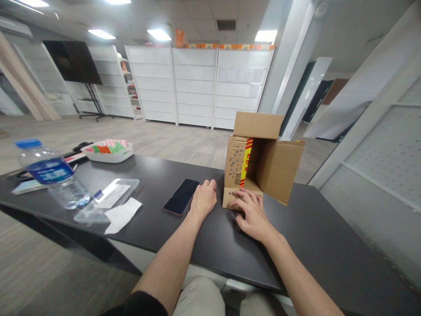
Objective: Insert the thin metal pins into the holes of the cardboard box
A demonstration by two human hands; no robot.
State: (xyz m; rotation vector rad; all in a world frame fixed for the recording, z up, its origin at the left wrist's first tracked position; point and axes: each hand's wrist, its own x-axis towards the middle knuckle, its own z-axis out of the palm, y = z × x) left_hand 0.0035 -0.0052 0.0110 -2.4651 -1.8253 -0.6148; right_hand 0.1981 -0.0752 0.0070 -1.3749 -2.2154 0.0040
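An opened cardboard box (pixel 235 151) stands on the dark table, its mouth turned toward me and its flaps spread. Many small grey studs, like screw or nail heads, dot its left flap. My right hand (pixel 251 213) reaches over the lower front flap (pixel 227 198), fingers apart and touching it. Under that hand, by the thumb, lie small dark metal pieces (pixel 237 224), mostly covered. My left hand (pixel 204 198) rests on the table left of the box with fingers curled in; whatever they may hold is hidden. Beside it lies a black phone (pixel 182 196).
At the left stand a water bottle (pixel 54 175) with a blue cap and a clear plastic case (pixel 128 186). A white paper piece (pixel 123 215) lies in front. Farther back is a white basket (pixel 108 156) with colourful packets. White shelving (pixel 194 83) lines the far wall.
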